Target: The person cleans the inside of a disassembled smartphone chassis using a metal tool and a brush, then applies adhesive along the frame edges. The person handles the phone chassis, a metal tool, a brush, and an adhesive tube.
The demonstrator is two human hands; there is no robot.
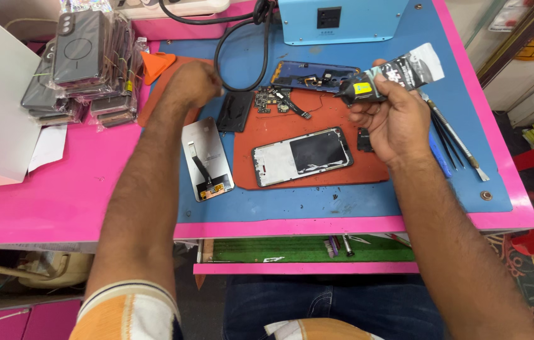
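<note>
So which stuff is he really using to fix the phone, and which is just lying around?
In use:
right hand holding the glue tube
phone frame on the orange mat
screen panel
circuit board
left hand, closed, near the board

Lying about:
stack of phone cases
orange pick
tweezers
blue box

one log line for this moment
right hand: holds glue tube | left hand: fisted, over mat edge | phone frame: flat on orange mat
</note>
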